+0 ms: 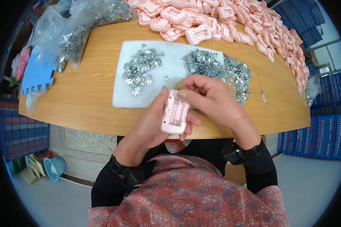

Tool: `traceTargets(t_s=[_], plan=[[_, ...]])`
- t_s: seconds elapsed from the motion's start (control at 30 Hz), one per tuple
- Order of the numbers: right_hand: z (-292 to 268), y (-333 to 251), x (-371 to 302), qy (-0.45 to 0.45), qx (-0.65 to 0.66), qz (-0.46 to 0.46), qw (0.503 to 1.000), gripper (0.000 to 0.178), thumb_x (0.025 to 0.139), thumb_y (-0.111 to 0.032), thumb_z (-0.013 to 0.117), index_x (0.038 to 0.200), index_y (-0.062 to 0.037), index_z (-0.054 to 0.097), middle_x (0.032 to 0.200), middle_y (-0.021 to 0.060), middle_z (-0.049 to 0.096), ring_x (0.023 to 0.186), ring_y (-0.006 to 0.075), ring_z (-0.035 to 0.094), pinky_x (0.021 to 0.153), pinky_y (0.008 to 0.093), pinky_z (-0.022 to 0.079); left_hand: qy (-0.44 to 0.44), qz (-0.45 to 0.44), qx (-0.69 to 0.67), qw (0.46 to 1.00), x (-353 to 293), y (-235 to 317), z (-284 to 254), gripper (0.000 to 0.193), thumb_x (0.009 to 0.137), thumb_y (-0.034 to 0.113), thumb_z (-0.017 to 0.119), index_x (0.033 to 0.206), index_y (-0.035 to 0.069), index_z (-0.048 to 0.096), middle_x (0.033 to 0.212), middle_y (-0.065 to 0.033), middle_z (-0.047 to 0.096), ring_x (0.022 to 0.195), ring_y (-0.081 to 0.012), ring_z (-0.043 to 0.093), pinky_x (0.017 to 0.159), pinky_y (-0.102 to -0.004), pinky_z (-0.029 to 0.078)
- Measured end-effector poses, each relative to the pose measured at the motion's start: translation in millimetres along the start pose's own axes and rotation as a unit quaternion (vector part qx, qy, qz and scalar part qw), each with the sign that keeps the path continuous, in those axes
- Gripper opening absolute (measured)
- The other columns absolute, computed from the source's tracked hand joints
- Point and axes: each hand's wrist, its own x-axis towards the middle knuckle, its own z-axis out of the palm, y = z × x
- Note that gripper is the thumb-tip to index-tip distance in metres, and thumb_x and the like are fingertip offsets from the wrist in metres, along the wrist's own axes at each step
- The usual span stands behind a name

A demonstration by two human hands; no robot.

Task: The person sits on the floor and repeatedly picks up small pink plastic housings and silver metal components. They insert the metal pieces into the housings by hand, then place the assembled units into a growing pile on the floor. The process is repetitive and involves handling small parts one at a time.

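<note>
My left hand [149, 119] is closed around a pale pink plastic battery housing [179, 114], its fingertips showing at the right side. The long battery compartment faces up, with metal contacts at its lower end. My right hand [216, 98] is at the housing's upper end, thumb pressed there and fingers curled. Anything pinched in it is hidden. Just beyond both hands a white foam pad [170, 53] carries a pile of flat metal contact plates [142, 68] at left. A pile of small metal contact springs [202, 62] sits at right.
More metal pieces [238, 81] spill off the pad's right side, with a thin screwdriver-like tool [262, 90] beyond. Many pink housings [231, 19] are heaped along the far and right edges. Clear bags of metal parts [77, 34] and a blue foam mat [39, 72] lie at left.
</note>
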Motion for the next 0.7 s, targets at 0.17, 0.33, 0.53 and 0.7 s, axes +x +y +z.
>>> traceTargets(t_s=[0.17, 0.33, 0.53, 0.7], plan=[[4, -4, 1, -0.027, -0.014, 0.004, 1.000, 0.019, 0.096, -0.018, 0.066, 0.101, 0.0000, 0.064, 0.083, -0.0016, 0.066, 0.075, 0.0029, 0.058, 0.067, 0.0211, 0.048, 0.003, -0.010, 0.027, 1.000, -2, 1, 4, 0.065, 0.106, 0.051, 0.006, 0.124, 0.005, 0.048, 0.089, -0.0215, 0.069, 0.064, -0.0252, 0.067, 0.057, -0.0347, 0.056], [3, 5, 2, -0.033, 0.022, 0.002, 0.999, 0.020, 0.097, -0.020, 0.064, 0.103, -0.0004, 0.064, 0.085, -0.0003, 0.066, 0.078, 0.0034, 0.059, 0.069, 0.0219, 0.049, 0.016, 0.002, 0.012, 1.000, 1, -3, 1, 0.073, 0.104, 0.057, 0.007, 0.128, 0.001, 0.048, 0.089, -0.0245, 0.069, 0.062, -0.0273, 0.067, 0.049, -0.0348, 0.053], [7, -3, 2, -0.040, -0.014, 0.016, 0.999, 0.020, 0.098, -0.021, 0.063, 0.104, -0.0013, 0.063, 0.084, -0.0002, 0.065, 0.077, 0.0038, 0.058, 0.069, 0.0223, 0.048, 0.003, 0.001, 0.013, 1.000, -1, 1, 2, 0.069, 0.105, 0.053, 0.005, 0.125, 0.003, 0.048, 0.088, -0.0223, 0.069, 0.063, -0.0253, 0.067, 0.053, -0.0348, 0.055], [7, -3, 1, -0.048, -0.040, 0.036, 0.997, 0.021, 0.099, -0.022, 0.062, 0.103, -0.0019, 0.062, 0.082, -0.0010, 0.063, 0.074, 0.0038, 0.055, 0.067, 0.0225, 0.047, 0.011, -0.008, 0.011, 1.000, 1, -1, 2, 0.073, 0.104, 0.057, 0.007, 0.130, 0.002, 0.047, 0.090, -0.0248, 0.069, 0.063, -0.0272, 0.067, 0.049, -0.0347, 0.054]])
